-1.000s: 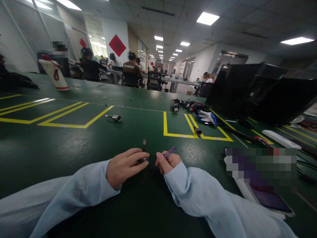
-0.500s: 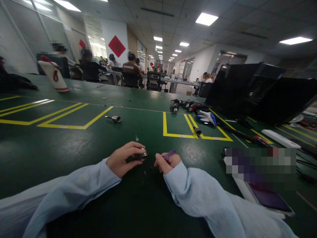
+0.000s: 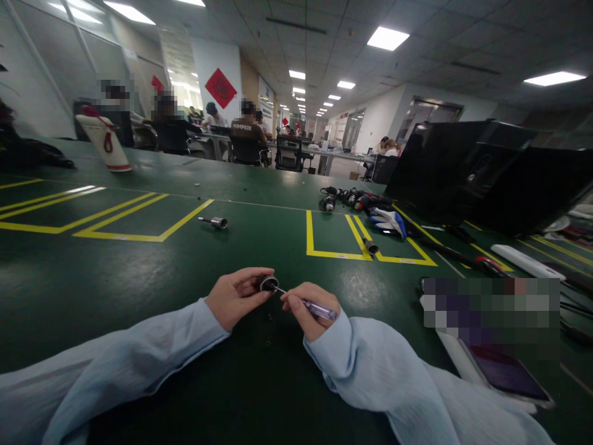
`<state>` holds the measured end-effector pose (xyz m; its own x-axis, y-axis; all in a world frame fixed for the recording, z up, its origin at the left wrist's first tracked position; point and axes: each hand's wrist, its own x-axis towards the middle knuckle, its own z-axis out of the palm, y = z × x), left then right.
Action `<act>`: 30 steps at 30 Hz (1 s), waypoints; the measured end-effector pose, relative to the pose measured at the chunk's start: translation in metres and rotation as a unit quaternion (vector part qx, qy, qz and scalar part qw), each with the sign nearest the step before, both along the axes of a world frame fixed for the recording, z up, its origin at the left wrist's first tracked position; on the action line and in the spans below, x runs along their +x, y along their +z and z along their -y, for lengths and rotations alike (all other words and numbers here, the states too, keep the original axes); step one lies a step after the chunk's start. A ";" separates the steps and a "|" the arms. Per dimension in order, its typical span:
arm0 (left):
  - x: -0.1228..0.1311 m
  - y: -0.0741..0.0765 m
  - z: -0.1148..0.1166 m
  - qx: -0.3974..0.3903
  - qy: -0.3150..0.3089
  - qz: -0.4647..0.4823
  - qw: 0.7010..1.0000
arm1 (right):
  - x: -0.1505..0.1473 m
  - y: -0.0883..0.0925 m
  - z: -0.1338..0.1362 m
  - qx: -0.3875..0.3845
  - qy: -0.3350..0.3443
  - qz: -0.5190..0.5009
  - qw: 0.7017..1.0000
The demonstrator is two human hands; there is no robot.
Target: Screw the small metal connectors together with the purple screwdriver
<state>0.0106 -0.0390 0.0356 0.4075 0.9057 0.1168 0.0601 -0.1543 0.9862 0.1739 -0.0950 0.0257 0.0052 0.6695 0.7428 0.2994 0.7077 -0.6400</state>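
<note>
My left hand [image 3: 238,298] is closed around a round metal part [image 3: 269,283], a short cylinder whose dark open end faces right. In my right hand [image 3: 310,309] is a small screwdriver [image 3: 319,309] with a clear purple handle. Its thin shaft reaches left, and the tip is at or just inside the part's opening; how deep cannot be made out. Below the hands, a tiny piece [image 3: 269,343] lies on the green table. Farther off rests a metal socket-like piece with a shank [image 3: 214,222], and a similar one [image 3: 370,246] sits on the yellow tape.
Cylindrical parts with cables [image 3: 328,203] and a blue-white glove [image 3: 388,221] lie at the back right. Black monitors [image 3: 435,167] stand beyond. A phone [image 3: 507,371] is by my right forearm. A white cup [image 3: 105,142] stands at the far left. People sit in the background.
The metal part has turned so its opening faces the right hand. My right hand has swung the screwdriver round, bringing its tip left to that opening.
</note>
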 end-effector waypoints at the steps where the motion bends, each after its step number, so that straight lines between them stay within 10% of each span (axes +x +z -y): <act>1: 0.000 0.000 0.000 -0.001 0.001 -0.001 1.000 | -0.001 0.000 -0.001 0.012 -0.004 0.016 1.000; 30: 0.010 0.006 0.007 0.000 0.076 -0.010 0.997 | -0.007 0.003 0.006 0.092 -0.062 0.253 0.961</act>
